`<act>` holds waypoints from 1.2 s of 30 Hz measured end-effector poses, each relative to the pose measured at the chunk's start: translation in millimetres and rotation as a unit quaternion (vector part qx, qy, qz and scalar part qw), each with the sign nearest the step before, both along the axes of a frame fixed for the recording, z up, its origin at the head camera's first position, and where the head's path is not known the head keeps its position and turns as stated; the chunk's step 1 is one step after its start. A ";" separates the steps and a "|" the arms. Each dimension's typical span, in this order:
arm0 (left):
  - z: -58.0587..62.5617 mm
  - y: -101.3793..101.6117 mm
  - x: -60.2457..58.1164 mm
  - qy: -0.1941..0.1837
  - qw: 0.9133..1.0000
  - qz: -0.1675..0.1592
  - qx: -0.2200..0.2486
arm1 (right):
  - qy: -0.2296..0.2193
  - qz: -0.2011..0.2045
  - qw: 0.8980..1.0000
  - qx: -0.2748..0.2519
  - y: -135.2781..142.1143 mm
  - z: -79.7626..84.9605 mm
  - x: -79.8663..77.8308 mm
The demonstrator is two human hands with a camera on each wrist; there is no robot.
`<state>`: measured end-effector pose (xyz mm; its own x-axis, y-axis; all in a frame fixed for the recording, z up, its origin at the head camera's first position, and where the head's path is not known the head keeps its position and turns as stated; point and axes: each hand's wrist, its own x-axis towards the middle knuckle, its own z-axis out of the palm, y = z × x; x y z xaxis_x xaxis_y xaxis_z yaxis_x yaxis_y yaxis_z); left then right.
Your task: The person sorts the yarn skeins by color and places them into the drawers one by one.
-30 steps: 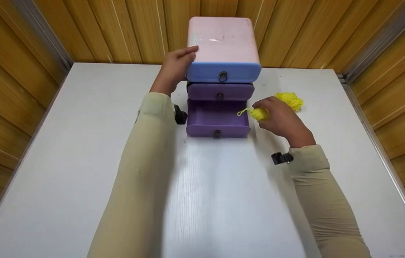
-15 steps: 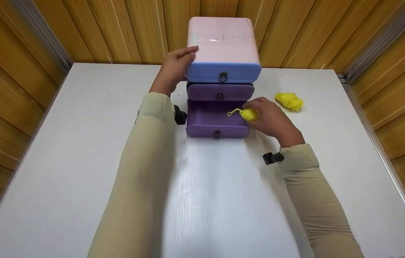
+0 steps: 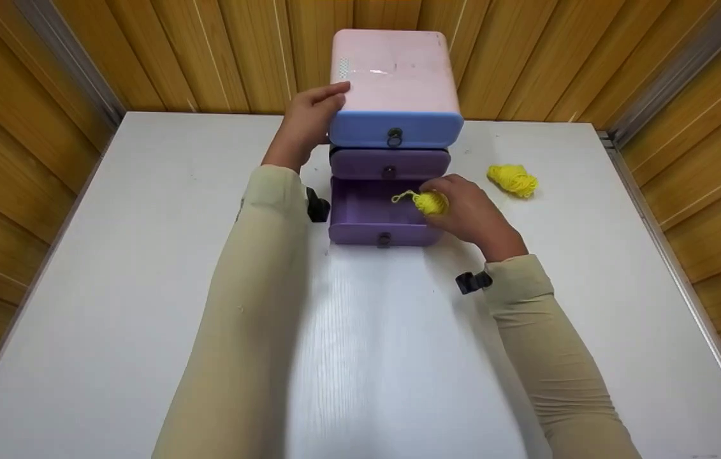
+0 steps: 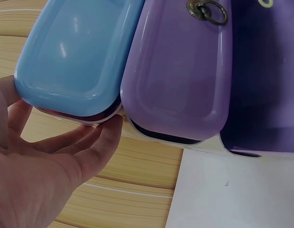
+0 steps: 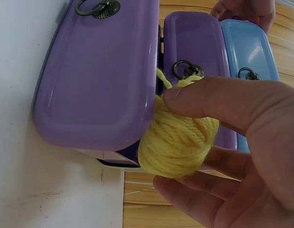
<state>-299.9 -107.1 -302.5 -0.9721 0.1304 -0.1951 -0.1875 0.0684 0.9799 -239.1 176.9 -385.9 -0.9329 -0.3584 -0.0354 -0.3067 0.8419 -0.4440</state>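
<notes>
A stacked drawer cabinet (image 3: 395, 70) with a pink top stands at the back of the table. Its lowest purple drawer (image 3: 382, 233) is pulled out. My left hand (image 3: 309, 121) rests on the cabinet's upper left edge, fingers spread over top and side; the left wrist view shows them by the blue drawer (image 4: 75, 57). My right hand (image 3: 472, 210) holds a ball of yellow yarn (image 3: 430, 203) over the right part of the open drawer. A looped yarn end hangs toward the left. In the right wrist view, thumb and fingers grip the yarn ball (image 5: 178, 142).
A second yellow yarn bundle (image 3: 513, 180) lies on the white table (image 3: 373, 357), right of the cabinet. The middle purple drawer (image 3: 360, 164) and the blue top drawer are closed. Wooden panel walls (image 3: 207, 51) border the table at the back and both sides.
My right hand has moved left with the yarn ball, from beside the open drawer to over it. The other yarn bundle has come into full view. My left hand stays on the cabinet.
</notes>
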 end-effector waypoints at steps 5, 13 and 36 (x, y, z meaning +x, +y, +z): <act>-7.1 -0.8 -6.6 0.002 1.000 0.000 -0.001 | -0.003 -0.004 1.000 0.000 -3.7 -1.5 -1.3; -19.0 -1.6 -17.5 0.006 1.000 0.008 -0.001 | -0.008 -0.003 1.000 -0.002 -4.3 -3.3 -1.9; -17.2 0.1 -15.7 0.008 1.000 0.010 0.002 | 0.004 -0.020 1.000 -0.008 10.7 -11.4 -2.6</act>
